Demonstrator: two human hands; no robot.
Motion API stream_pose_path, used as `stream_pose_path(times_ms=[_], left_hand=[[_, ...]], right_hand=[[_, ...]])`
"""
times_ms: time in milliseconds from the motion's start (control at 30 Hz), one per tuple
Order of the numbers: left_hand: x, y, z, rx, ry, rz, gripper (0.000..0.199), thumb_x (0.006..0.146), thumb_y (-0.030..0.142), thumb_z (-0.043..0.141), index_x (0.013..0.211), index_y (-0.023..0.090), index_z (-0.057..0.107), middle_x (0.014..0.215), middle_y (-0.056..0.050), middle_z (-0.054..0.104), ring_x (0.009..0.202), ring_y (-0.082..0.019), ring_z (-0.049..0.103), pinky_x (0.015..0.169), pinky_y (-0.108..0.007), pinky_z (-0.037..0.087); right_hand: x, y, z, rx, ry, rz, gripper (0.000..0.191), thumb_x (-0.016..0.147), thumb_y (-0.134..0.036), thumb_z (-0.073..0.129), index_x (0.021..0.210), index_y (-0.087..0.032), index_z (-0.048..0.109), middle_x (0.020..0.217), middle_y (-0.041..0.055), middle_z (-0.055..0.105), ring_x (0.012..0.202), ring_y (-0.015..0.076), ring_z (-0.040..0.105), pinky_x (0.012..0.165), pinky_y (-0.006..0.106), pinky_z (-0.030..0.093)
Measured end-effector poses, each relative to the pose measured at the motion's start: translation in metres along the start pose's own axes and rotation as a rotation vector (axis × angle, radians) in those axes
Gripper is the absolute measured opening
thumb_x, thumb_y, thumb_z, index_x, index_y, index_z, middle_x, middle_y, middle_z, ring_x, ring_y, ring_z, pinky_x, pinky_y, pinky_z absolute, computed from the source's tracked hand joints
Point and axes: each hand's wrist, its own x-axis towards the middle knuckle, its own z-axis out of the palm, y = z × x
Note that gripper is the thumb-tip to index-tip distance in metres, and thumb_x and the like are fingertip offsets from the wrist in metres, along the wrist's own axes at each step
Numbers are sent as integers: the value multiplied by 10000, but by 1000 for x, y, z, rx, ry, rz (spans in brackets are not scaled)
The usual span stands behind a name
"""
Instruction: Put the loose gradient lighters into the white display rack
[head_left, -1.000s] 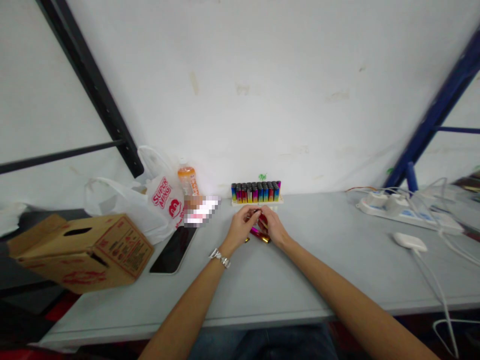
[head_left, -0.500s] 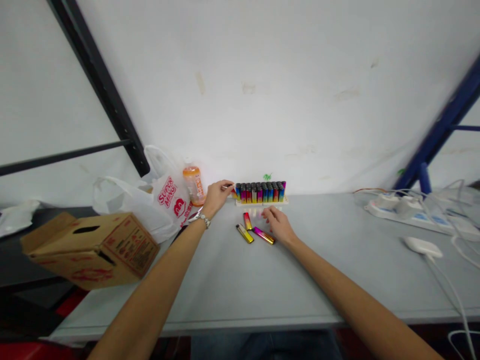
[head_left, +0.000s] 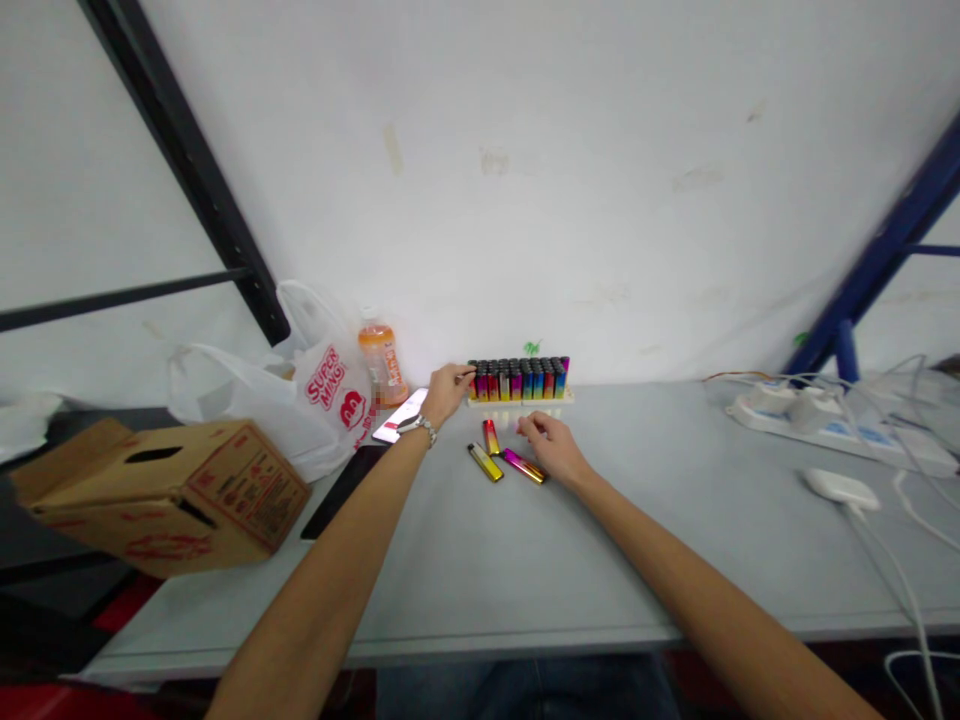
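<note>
Several colourful lighters (head_left: 527, 380) stand upright in rows in a pale rack (head_left: 555, 400) against the wall. My left hand (head_left: 448, 390) is at the rack's left end, its fingers pinched at the leftmost lighters; what they hold, if anything, is too small to tell. My right hand (head_left: 551, 445) rests on the table in front of the rack, its fingers curled together. Beside it lie a magenta and gold lighter (head_left: 524, 466), a yellow lighter (head_left: 486, 462) and a red and yellow lighter (head_left: 490, 437).
At the left are a cardboard box (head_left: 180, 495), a white plastic bag (head_left: 322, 400), an orange-capped-looking bottle (head_left: 384, 362), a lit phone (head_left: 403, 414) and a black flat object (head_left: 345, 490). A power strip (head_left: 840, 430) and a white charger (head_left: 840, 490) with cables lie at the right.
My left hand has moved slightly right, closer over the rack's left end. The view has shifted a little, and more of the phone and black object shows. My right hand stays nearly in place.
</note>
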Motion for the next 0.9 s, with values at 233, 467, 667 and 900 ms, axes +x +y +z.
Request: stream_pose_path(times_ms=[233, 467, 667, 900], left_hand=[[-23, 1, 5, 403, -7, 126, 546, 872, 176, 512, 1418, 196, 505, 1245, -151, 474, 1032, -262, 586, 915, -411, 504], [-35, 34, 4, 242, 251, 63, 513, 864, 136, 490, 1376, 160, 500, 1284, -155, 446, 1056, -254, 572, 948, -400, 482], [-71, 69, 31, -119, 235, 115, 246, 909, 134, 450, 1052, 195, 640, 1085, -87, 543, 1070, -213, 561, 988, -378, 476], [-91, 63, 42, -105, -35, 267, 416, 772, -28, 415, 993, 209, 675, 1044, -68, 586, 1062, -217, 554, 987, -398, 469]], right_hand=[[-8, -8, -8, -286, -121, -101, 169, 686, -335, 751, 713, -185, 678, 788, 57, 616, 709, 173, 517, 645, 282, 367], [-7, -3, -16, -220, -259, -145, 232, 723, -308, 717, 581, -196, 572, 558, 4, 557, 535, 131, 439, 543, 276, 293], [-2, -3, -15, 288, -185, -20, 236, 825, -415, 591, 870, -224, 460, 627, -28, 613, 573, 142, 558, 559, 254, 421], [0, -16, -13, 675, 27, 168, 350, 623, -297, 601, 913, -252, 411, 606, -94, 594, 461, 102, 494, 394, 176, 340]])
